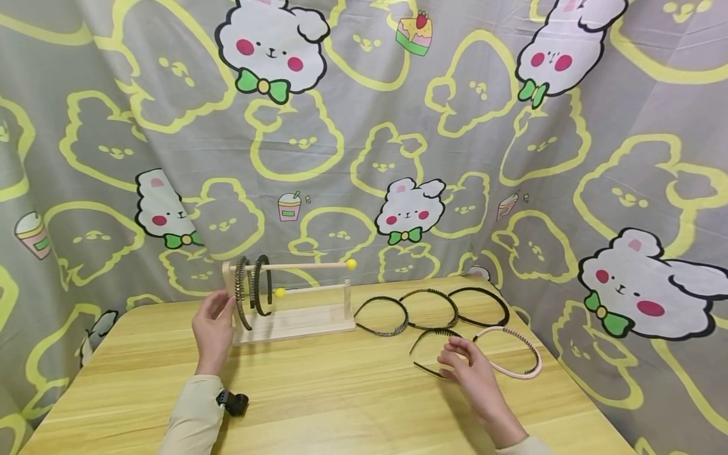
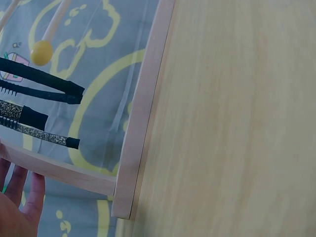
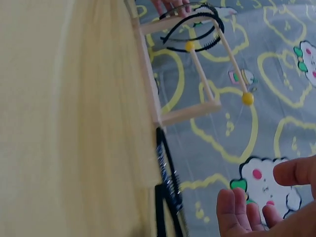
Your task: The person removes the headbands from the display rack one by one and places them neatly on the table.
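Note:
At the left end of a pale wooden headband rack [image 1: 296, 323], my left hand [image 1: 213, 328] touches the outer side of the upright post [image 2: 74, 175], fingers fairly straight. Several headbands hang on the rack's upper rod near that post, among them a glittery one [image 2: 47, 136] and a plain black one [image 2: 42, 76]. My right hand [image 1: 469, 373] holds nothing, its fingers spread and slightly bent in the right wrist view. In the head view it overlaps a thin dark headband [image 1: 421, 365] on the table and partly hides it.
Right of the rack lie a glitter-trimmed headband [image 1: 389, 333], a brown-and-black one [image 1: 449, 303], a black one [image 1: 500, 303] and a pink one [image 1: 529, 374]. Yellow balls cap the upper rod [image 1: 351, 265] and lower rod [image 1: 280, 292]. Behind the wooden table [image 1: 318, 404] hangs a patterned curtain [image 1: 352, 151].

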Motion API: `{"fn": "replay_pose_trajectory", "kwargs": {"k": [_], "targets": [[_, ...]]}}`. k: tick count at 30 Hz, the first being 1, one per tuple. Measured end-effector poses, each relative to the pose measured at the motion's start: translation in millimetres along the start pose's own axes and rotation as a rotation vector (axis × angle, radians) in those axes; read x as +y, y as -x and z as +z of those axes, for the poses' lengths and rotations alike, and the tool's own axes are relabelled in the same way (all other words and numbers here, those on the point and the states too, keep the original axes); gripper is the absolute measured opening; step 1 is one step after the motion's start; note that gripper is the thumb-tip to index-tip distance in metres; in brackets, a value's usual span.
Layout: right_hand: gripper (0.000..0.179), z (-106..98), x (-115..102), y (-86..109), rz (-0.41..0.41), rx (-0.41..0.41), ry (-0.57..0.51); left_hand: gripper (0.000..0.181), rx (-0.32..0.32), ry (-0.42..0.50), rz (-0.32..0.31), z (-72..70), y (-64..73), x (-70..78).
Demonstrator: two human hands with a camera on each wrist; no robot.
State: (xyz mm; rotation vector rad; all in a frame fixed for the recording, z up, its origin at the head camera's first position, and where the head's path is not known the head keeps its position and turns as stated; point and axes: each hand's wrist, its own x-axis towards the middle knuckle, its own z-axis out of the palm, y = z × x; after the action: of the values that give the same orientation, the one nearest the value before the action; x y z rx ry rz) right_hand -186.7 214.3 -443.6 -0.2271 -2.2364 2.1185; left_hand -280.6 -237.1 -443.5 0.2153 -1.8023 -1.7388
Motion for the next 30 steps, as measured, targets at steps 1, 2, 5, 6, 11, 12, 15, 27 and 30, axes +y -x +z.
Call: {"fn": "replay_pose_trajectory", "kwargs": {"k": [1,2,5,6,11,12,15,27,30], "targets": [[0.048,4,-2,-0.8,-0.004,0.003,0.005,0.026,0.002,0.000,-0.002,-0.1,0.0,0.1],[0.049,7,-4,-1.6,-0.016,0.003,0.013,0.026,0.002,-0.002,0.000,-0.3,0.0,-0.2],[0.048,19,-11,-3.9,-0.037,-0.004,0.029,0.026,0.004,-0.008,0.001,-0.6,0.8,0.0],[0.047,23,-14,-4.9,-0.046,-0.008,0.037,0.026,0.006,-0.014,0.003,-0.7,1.1,-0.2],[0.047,43,-25,-10.9,-0.097,-0.060,0.054,0.027,0.012,-0.029,0.001,-1.3,-3.0,-10.1],[0.048,47,-27,-12.5,-0.104,-0.071,0.055,0.027,0.012,-0.030,0.002,-1.4,-4.8,-14.2],[0.047,59,-34,-17.6,-0.118,-0.098,0.046,0.029,0.016,-0.019,-0.005,-0.4,-10.3,-26.3],[0.041,114,-60,-35.3,-0.216,-0.193,0.033,0.028,0.039,0.001,0.034,4.3,-12.4,-33.3],[0.039,128,-73,-35.2,-0.244,-0.205,0.054,0.028,0.041,0.005,0.023,1.9,-12.5,-31.7]]}}
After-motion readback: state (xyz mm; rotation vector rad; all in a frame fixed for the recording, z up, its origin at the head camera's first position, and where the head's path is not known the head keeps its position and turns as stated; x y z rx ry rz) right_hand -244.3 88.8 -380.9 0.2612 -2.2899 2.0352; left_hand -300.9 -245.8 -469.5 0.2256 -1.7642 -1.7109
